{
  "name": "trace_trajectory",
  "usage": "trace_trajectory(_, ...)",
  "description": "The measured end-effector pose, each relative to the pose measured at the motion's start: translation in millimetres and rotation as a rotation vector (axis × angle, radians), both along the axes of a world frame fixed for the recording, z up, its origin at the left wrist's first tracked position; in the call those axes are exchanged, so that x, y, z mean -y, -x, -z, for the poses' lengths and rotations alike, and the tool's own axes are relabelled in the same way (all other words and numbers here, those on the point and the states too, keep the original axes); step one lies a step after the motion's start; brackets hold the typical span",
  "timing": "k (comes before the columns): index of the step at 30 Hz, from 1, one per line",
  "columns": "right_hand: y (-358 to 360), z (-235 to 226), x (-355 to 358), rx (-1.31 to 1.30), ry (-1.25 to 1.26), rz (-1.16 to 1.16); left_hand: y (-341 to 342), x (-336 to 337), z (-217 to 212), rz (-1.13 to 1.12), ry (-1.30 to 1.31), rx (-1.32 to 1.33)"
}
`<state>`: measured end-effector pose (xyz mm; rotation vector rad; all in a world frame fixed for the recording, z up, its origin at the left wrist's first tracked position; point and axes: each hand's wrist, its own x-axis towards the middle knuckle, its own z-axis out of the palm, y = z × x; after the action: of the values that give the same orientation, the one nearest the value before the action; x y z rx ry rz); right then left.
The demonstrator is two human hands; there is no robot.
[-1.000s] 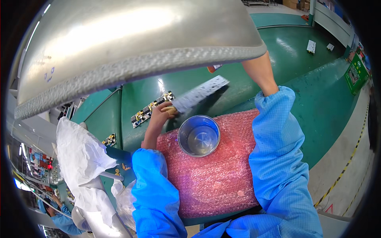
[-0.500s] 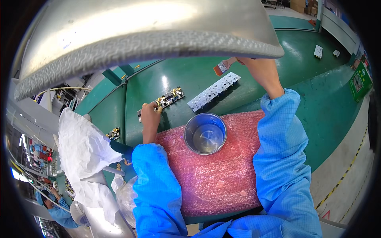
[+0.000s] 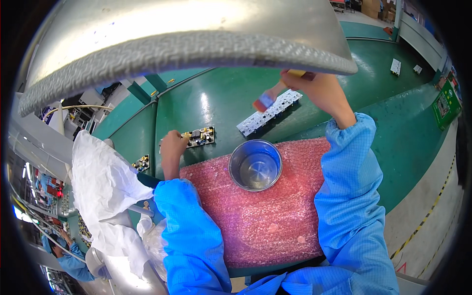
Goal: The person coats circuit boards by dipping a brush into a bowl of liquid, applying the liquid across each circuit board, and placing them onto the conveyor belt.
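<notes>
Right hand [image 3: 322, 91] grips a small brush [image 3: 269, 97], bristles poised just over the long white circuit board [image 3: 269, 112] on the green belt [image 3: 393, 123]. Left hand [image 3: 172, 147] is clenched on the small circuit board [image 3: 199, 136] at its left edge. Brushing looks barely begun. Since a second ago the white board has slid right, and the steel cup [image 3: 255, 164] sits on pink bubble wrap [image 3: 265, 216] as before.

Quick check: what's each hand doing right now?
Left hand: closed on the small circuit board.
Right hand: closed on a brush above the white board.
</notes>
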<state>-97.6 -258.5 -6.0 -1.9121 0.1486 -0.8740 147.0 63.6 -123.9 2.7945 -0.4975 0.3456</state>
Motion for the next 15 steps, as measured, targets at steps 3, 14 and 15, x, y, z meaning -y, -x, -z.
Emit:
trace_trajectory(3,3.7,-6.0,-21.8,-0.067,-0.016,-0.176,17.2,17.3,-5.6,-0.013,-0.129,-0.169)
trace_trajectory(14,-11.3,24.7,-59.2,-0.334,0.479,-0.405,33.2,44.2,5.2,-0.034,-0.217,-0.107)
trace_trajectory(15,-12.4,25.8,-62.2,-0.365,0.499,-0.404,32.0,42.7,5.7,-0.037,-0.219,-0.108)
